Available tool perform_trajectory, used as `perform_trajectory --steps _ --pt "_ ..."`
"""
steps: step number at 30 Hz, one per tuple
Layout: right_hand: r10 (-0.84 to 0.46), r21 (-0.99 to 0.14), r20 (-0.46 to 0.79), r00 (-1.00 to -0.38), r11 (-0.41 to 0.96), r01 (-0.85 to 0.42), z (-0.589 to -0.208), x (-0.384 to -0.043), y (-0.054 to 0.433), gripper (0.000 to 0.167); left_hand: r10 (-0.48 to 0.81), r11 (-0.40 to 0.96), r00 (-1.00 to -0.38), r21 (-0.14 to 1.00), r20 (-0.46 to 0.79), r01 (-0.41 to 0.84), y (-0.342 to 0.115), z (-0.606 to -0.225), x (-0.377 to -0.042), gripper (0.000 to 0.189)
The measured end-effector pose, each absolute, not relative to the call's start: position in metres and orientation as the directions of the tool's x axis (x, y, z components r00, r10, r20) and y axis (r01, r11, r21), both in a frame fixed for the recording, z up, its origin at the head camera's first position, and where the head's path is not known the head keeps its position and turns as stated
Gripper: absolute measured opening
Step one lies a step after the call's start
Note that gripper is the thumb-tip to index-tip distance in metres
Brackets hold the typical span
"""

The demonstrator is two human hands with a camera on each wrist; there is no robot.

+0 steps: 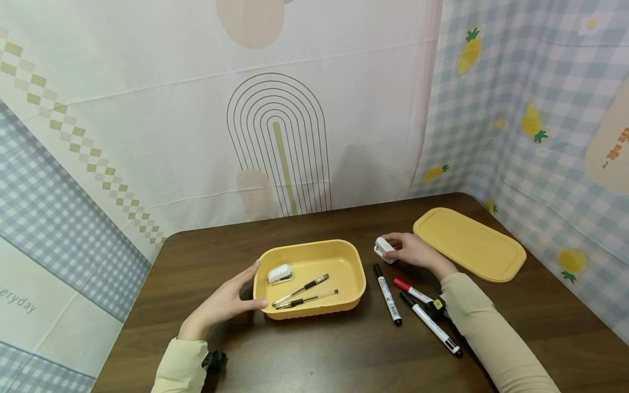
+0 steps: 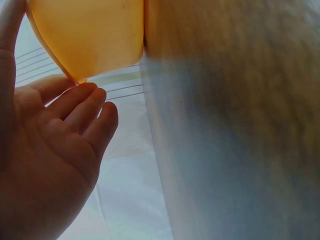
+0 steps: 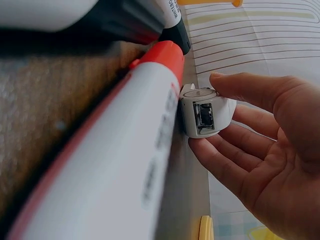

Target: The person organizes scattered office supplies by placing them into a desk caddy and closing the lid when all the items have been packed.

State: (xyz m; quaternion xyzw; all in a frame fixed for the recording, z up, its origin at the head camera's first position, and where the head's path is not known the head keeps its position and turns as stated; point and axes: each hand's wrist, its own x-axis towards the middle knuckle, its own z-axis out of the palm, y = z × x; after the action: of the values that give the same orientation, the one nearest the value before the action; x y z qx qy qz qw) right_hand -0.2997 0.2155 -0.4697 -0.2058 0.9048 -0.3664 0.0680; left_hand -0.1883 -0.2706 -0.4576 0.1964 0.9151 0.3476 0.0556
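Observation:
A shallow yellow box (image 1: 314,312) stands on the table, its left end spanned by my left hand (image 1: 223,300), thumb at the front rim and fingers at the back left. In the left wrist view, fingertips meet the rim of the box (image 2: 90,40). Inside lie a small white stapler (image 1: 280,274) and two clear pens with black grips, the upper pen (image 1: 301,290) and the lower pen (image 1: 307,300). Right of the box, my right hand (image 1: 415,250) pinches a second white stapler (image 3: 206,112) between thumb and fingers, close over the table.
Between the box and my right forearm lie a black-capped marker (image 1: 388,295), a red-capped marker (image 1: 413,290) and another black-capped marker (image 1: 431,324). A flat yellow lid (image 1: 469,244) rests at the back right. Cloth-covered walls (image 1: 373,109) rise behind the table.

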Motion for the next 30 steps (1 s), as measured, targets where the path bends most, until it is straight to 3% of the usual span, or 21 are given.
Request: perform_trajectory --steps 30 --pt "-0.42 -0.665 0.05 -0.906 0.663 -0.344 -0.4697 -0.2999 0.2156 0.053 0.406 0.691 -0.913 0.638 0.046 0.34 -0.269 -0.4556 -0.1885 0.105"
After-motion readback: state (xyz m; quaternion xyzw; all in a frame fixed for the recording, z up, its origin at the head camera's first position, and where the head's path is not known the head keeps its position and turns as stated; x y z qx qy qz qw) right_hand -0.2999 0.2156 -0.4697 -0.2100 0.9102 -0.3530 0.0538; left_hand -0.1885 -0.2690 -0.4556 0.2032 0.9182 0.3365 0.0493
